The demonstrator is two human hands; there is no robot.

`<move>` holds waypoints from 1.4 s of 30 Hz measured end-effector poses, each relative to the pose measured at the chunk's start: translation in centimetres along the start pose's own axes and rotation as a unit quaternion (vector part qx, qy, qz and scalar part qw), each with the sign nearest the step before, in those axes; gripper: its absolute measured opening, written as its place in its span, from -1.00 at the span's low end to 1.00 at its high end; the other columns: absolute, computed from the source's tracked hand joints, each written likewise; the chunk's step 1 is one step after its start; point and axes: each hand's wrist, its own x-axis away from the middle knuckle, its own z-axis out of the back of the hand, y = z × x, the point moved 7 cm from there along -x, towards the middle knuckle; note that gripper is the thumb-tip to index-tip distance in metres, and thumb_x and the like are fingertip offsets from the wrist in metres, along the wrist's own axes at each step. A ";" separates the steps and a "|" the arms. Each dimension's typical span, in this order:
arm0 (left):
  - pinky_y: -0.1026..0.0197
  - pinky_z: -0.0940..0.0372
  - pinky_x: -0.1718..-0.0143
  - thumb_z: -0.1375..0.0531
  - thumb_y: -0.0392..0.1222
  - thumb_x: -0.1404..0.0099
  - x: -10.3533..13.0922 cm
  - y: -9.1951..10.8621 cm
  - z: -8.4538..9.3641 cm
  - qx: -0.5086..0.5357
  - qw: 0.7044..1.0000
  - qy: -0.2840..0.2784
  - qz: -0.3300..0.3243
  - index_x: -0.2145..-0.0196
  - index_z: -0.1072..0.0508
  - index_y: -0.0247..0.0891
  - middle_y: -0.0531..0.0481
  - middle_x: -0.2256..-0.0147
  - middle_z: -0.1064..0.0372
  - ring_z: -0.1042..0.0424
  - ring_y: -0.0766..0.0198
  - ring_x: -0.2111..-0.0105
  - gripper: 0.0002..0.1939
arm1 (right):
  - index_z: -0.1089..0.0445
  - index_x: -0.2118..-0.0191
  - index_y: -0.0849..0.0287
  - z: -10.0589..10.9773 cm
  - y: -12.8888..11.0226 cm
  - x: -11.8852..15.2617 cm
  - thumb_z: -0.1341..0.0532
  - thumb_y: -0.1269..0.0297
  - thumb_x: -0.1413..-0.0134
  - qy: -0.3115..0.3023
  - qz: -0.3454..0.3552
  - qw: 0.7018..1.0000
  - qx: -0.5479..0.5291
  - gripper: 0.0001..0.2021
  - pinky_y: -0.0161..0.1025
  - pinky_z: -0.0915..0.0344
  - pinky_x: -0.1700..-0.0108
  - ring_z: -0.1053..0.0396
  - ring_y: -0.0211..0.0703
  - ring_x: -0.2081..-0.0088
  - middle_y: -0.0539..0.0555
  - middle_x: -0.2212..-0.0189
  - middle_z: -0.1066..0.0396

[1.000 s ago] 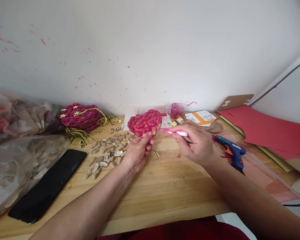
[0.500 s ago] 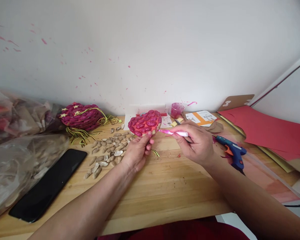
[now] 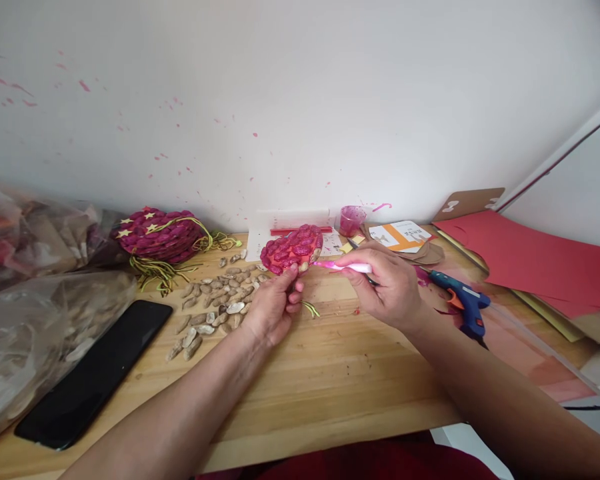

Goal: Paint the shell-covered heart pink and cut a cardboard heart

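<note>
The magenta piece (image 3: 287, 251) is tilted above the table (image 3: 300, 393), pinched at its lower edge by the left hand (image 3: 274, 303), while the nearly level brush (image 3: 353, 267), gripped in the right hand's (image 3: 387, 283) fingers, points left toward its unpainted right edge.

We see a pale wooden table with a visible grain (image 3: 330, 387). On its left we have a long black phone (image 3: 97, 373) beside a clear plastic bag of peanut shells (image 3: 75, 327), with loose tan peanut shells (image 3: 225, 293) right of the phone. At the far left lies a stack of magenta, shell-covered discs (image 3: 165, 237); at the far side stands a pink-stained clear cup (image 3: 353, 221). On the right we find a blue glue gun with an orange trigger (image 3: 467, 303).
</note>
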 end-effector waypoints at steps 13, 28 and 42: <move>0.50 0.17 0.79 -0.05 -0.21 -0.51 0.3 -0.3 -0.2 0.017 0.998 -0.018 0.065 0.33 -0.38 -0.37 0.23 0.63 -0.01 0.02 0.56 0.76 -0.74 | -0.48 0.11 0.05 0.5 3.8 1.0 -0.23 0.27 -0.30 0.039 -0.173 0.980 -0.090 -0.89 -0.22 -0.30 0.26 -0.42 -0.20 0.32 0.02 0.29 -0.52; 0.50 0.21 0.77 -0.07 -0.22 -0.50 0.1 -0.7 0.0 0.002 0.998 -0.005 0.063 0.33 -0.36 -0.35 0.25 0.64 0.00 0.04 0.56 0.76 -0.77 | -0.49 0.16 0.09 0.4 3.9 0.8 -0.22 0.22 -0.31 0.039 -0.180 0.979 -0.087 -0.88 -0.20 -0.32 0.23 -0.44 -0.17 0.29 0.04 0.30 -0.53; 0.47 0.25 0.72 -0.54 0.00 0.12 -0.3 -0.2 0.3 -0.063 0.997 -0.027 -0.023 0.39 -0.28 -0.27 0.29 0.65 -0.05 0.08 0.58 0.71 -0.44 | -0.49 0.17 0.10 0.0 3.4 0.6 -0.22 0.25 -0.30 0.028 -0.177 0.978 -0.110 -0.89 -0.21 -0.33 0.22 -0.45 -0.17 0.31 0.04 0.31 -0.54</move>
